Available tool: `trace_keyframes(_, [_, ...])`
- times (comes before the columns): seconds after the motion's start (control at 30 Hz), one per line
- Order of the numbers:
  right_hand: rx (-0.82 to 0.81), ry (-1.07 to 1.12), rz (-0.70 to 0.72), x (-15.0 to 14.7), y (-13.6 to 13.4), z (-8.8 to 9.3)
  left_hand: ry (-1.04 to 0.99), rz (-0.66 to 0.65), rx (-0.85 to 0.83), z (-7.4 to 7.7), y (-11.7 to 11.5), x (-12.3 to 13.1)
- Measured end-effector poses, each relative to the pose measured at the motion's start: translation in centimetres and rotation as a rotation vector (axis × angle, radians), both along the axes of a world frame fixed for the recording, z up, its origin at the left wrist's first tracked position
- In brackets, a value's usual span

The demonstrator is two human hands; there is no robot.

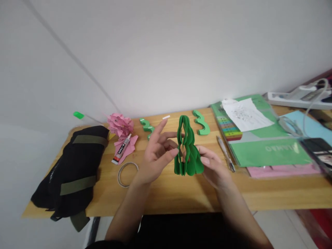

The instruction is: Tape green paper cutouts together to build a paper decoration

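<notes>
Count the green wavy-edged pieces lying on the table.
2: a left piece, partly hidden by the left hand, and a right piece, beyond the green paper tree. More may be hidden.

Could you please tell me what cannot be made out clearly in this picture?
All in the head view:
- Some fingertips of the left hand: hidden behind the green tree.
- Part of the left green cutout: covered by the left hand.
- Marks on the white sheet: too small and blurred to read.
- Far end of the power strip: cut off by the right edge.
</notes>
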State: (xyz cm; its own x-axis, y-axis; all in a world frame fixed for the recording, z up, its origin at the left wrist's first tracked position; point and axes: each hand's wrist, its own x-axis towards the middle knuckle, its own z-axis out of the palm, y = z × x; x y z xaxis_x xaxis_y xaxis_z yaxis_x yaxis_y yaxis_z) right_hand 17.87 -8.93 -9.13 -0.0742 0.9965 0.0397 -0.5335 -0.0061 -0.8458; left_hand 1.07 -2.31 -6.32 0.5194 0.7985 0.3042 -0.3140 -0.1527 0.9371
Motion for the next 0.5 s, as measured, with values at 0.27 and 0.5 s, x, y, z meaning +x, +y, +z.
trace_keyframes(0.27, [0.060,-0.043,-0.026,-0.22,-0.33,-0.15,0.023,-0.048,-0.007,0.65,-0.46,0.01])
trace_keyframes(0.5, [0.073,-0.004,-0.058,-0.43,-0.28,0.03,0.021,-0.042,-0.020,0.73,-0.68,0.10])
